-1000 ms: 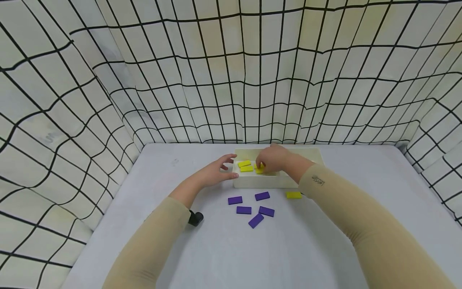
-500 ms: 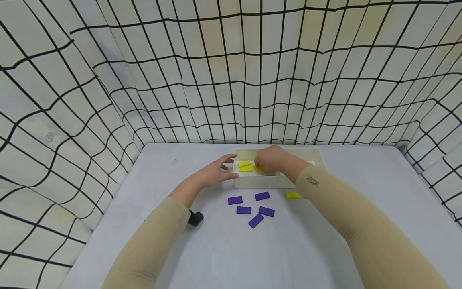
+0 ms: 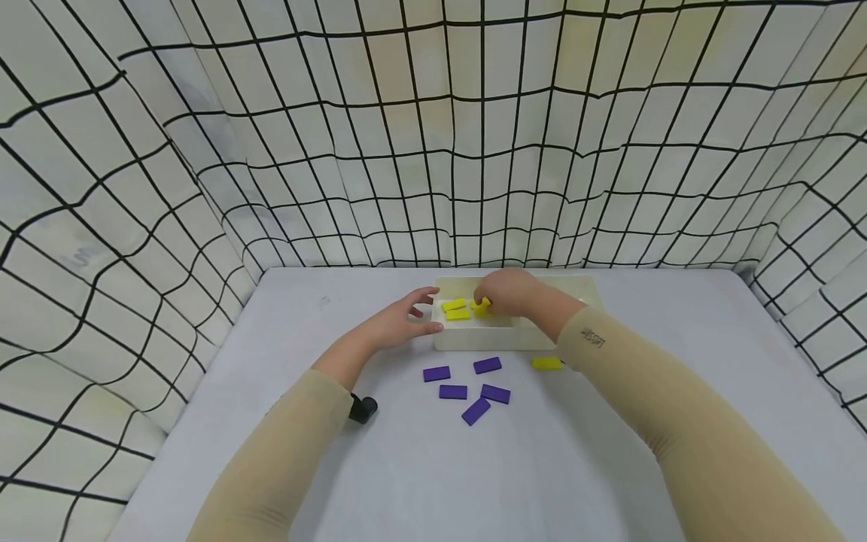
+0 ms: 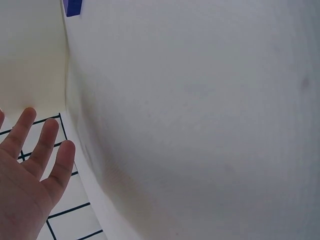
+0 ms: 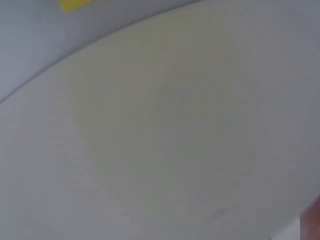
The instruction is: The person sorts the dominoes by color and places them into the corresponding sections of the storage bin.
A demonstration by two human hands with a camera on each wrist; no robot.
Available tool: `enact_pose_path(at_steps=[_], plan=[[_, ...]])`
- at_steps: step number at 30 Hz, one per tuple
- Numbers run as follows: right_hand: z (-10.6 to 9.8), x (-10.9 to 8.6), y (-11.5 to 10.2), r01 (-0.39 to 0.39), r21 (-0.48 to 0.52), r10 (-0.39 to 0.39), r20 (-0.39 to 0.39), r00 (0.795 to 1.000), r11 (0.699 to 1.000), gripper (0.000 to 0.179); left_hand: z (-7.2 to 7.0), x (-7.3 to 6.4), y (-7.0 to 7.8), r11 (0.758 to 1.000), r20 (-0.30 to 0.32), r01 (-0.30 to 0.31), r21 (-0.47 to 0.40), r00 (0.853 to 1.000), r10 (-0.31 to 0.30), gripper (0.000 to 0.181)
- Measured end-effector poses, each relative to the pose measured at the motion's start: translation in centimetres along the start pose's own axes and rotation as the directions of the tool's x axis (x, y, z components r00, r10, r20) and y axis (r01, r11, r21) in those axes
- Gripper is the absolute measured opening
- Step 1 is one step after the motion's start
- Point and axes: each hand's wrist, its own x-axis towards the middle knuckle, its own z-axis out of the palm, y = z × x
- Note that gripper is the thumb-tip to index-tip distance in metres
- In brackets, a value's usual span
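My right hand (image 3: 508, 292) reaches into the cream box (image 3: 488, 340) from the right. Its curled fingertips pinch a yellow block (image 3: 482, 309), a flat rectangular piece partly hidden by the fingers. Beside it, in the box's left part, lie two more yellow blocks (image 3: 457, 315). My left hand (image 3: 401, 324) is at the box's left end, thumb by the front corner and fingers by the back one. In the left wrist view, the fingers of the left hand (image 4: 30, 175) are spread and loosely straight against the box wall (image 4: 32, 60). Only an edge of the right hand (image 5: 311, 222) shows in the right wrist view.
Several purple blocks (image 3: 453, 392) lie scattered on the white table (image 3: 433, 474) in front of the box. Another yellow block (image 3: 546, 363) lies by the box's front, near the right sleeve. A black wrist device (image 3: 363, 409) sits under the left cuff. Black netting (image 3: 482, 157) surrounds the table's back and sides.
My right hand has shifted slightly within the box, with the yellow block at its fingertips. The left hand stays at the box's end. The head view has shifted a little.
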Motion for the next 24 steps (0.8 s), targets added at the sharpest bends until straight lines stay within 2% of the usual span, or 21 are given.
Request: enact_pose_path(at_steps=[11, 16, 24], plan=[[-1.4, -2.2, 0.4, 0.042, 0.059, -0.037, -0.077, 0.996, 0.997, 0.027, 0.1, 0.2, -0.1, 1.0, -0.006, -0.007, 0.014, 1.0, 0.007, 0.081], [-1.8, -4.0, 0.5, 0.039, 0.094, -0.028, -0.111, 0.993, 0.995, 0.027, 0.1, 0.1, -0.1, 1.0, -0.009, -0.003, 0.012, 1.0, 0.003, 0.081], [-1.1, -7.6, 1.6, 0.054, 0.123, -0.03, -0.187, 0.982, 0.991, 0.026, 0.0, 0.1, 0.2, 1.0, -0.003, 0.003, 0.015, 1.0, -0.003, 0.082]])
